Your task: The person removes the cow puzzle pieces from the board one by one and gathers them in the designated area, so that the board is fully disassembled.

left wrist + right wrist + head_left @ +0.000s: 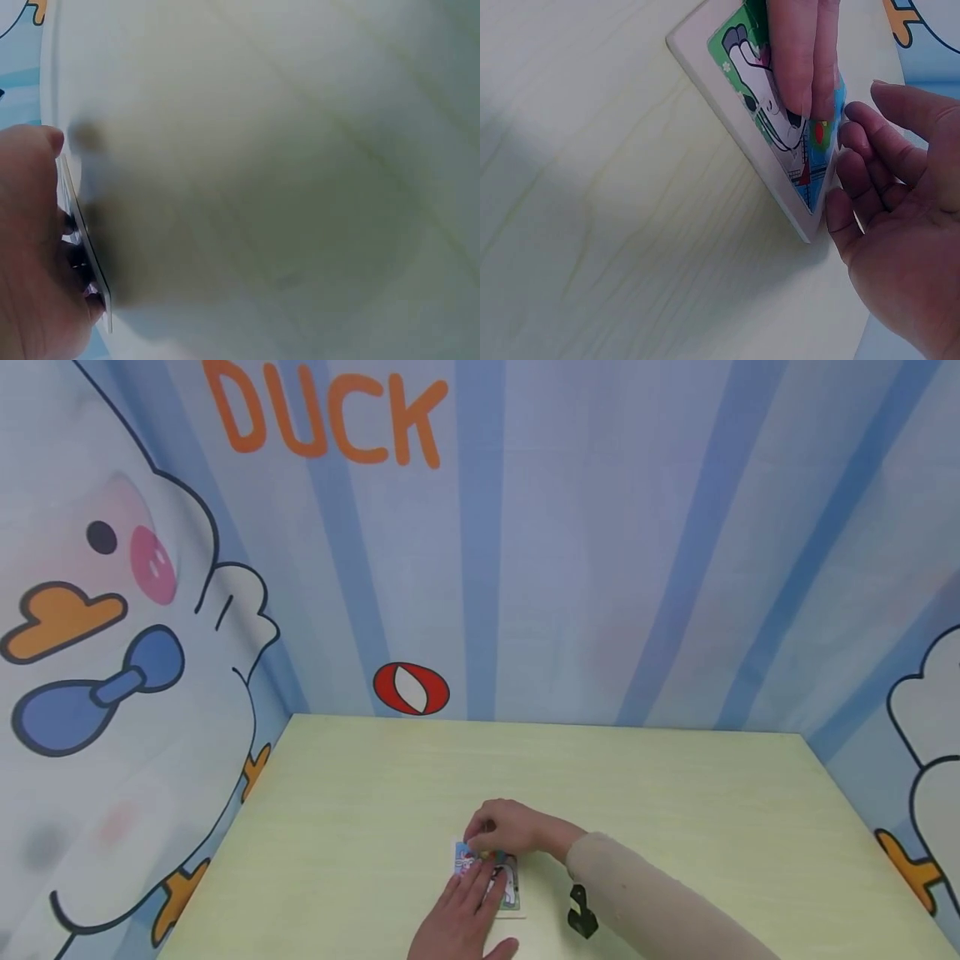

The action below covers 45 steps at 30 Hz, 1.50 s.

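Observation:
A small jigsaw puzzle [776, 112] in a pale frame lies on the table, its picture showing a black-and-white animal on green and blue. My left hand [463, 914] lies over it, straight fingers resting on the picture and covering part of it. At the far edge of the frame is my right hand [510, 827], with bent fingertips [843, 166] right at the rim and the thumb apart from them. Nothing shows between this thumb and the fingers. In the left wrist view the puzzle [88, 247] appears edge-on beside the left hand.
The pale wood-grain table [360, 793] stretches around the puzzle. A small black object [582, 912] is beside the right sleeve [652, 893]. Behind the table hangs a blue striped backdrop [570, 543] with printed ducks at both sides.

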### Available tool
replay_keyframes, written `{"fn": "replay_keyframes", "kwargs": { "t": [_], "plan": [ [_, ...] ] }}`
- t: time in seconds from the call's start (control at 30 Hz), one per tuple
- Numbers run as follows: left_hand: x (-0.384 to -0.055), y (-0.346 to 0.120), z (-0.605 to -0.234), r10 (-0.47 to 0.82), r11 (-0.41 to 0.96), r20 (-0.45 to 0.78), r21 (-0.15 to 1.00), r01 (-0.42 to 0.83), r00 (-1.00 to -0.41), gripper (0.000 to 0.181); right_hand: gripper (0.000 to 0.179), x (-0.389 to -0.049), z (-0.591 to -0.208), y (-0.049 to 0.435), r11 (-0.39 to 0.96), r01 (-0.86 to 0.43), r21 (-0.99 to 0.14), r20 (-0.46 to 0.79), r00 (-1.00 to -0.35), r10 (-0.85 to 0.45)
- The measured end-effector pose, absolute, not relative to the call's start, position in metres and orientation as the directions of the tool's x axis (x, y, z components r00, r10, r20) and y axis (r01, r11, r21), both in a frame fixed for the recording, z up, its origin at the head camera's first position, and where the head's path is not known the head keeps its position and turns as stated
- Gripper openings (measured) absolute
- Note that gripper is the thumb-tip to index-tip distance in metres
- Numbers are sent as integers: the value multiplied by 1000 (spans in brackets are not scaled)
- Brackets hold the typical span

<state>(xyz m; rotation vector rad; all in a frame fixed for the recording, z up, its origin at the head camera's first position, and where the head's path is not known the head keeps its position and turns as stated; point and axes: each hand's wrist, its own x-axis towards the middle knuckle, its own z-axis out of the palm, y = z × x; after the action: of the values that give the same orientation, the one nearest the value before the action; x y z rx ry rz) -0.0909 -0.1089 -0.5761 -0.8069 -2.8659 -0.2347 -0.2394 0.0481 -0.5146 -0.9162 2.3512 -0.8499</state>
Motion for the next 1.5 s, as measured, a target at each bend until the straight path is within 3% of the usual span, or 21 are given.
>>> {"fn": "replay_keyframes", "kwargs": {
  "t": [0.4, 0.73, 1.03, 1.3, 1.5],
  "plan": [
    [-93, -105, -569, 467, 840, 156, 228, 492, -870, 69, 9, -241, -518, 48, 577, -386, -720, -206, -674, -709],
    [-92, -104, -568, 466, 845, 177, 202, 495, -867, 68, 7, -242, -520, 49, 564, -386, -730, -211, -658, -723],
    [-94, -105, -571, 472, 850, 137, 193, 491, -871, 71, 22, -242, -518, 51, 550, -382, -743, -211, -646, -733],
    [-94, -107, -574, 475, 849, 126, 192, 491, -871, 73, 21, -243, -521, 52, 542, -407, -735, -184, -649, -738],
    [-93, -108, -575, 493, 849, 155, 130, 512, -856, 74, 18, -242, -521, 51, 538, -417, -733, -170, -653, -738]
  ]
}}
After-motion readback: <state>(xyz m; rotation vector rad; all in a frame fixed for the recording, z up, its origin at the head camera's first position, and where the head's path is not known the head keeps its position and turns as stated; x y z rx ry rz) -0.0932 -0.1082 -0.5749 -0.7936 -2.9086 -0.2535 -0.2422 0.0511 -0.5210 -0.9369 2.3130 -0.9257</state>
